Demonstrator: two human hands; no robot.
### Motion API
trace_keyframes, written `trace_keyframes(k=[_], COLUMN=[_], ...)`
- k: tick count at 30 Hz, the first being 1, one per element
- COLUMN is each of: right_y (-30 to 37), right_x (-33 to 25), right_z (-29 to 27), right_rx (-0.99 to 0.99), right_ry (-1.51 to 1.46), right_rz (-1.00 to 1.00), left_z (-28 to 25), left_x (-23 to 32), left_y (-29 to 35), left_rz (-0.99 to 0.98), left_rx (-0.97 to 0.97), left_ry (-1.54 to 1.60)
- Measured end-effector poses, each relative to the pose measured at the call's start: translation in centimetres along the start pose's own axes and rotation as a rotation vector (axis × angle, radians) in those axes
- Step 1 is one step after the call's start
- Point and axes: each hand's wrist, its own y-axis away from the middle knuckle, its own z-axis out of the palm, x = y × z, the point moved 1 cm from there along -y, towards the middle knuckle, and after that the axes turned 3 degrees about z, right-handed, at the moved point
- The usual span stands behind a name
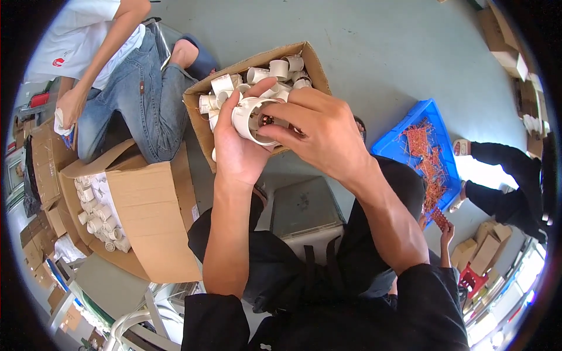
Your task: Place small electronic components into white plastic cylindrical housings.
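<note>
A short white plastic cylinder [241, 120] is held over the near side of a cardboard box, its open end turned toward the right. The left hand [240, 153] has its grip closed around the cylinder from the left and below, fingers wrapping the far side. The right hand [325, 131] reaches in from the right, thumb and fingers at the open end, its grip narrow; a small dark piece with coppery spots [267, 120] shows inside by the fingertips, though whether they pinch it I cannot tell. Beneath, the open cardboard box [318, 69] holds a loose heap of white cylinders [280, 70]. Nearer the body, between the knees, stands a grey-topped container [307, 205]. To the left, a larger carton [146, 213] holds closely packed white tubes [102, 219]; beyond it sits a co-worker in jeans [140, 108], a white object in one hand. To the right, a blue plastic tray [449, 158] holds orange-red pieces [418, 140]; just below it, another person's hand [447, 235] holds a reddish perforated strip [439, 219].
</note>
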Motion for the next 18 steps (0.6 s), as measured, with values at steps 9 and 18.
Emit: trace_keyframes(k=[9,18], right_y=[0.04,0.12], right_x=[-0.05,-0.26], right_z=[0.58,0.61], right_rx=[0.064,-0.006], right_ry=[-0.064,-0.036], right_rz=[-0.054,-0.007], left_z=[-0.75,-0.56], left_x=[0.07,-0.04], left_y=[0.10,0.12], left_rz=[-0.011,0.006], left_rx=[-0.007,0.058], left_ry=[0.056,-0.020])
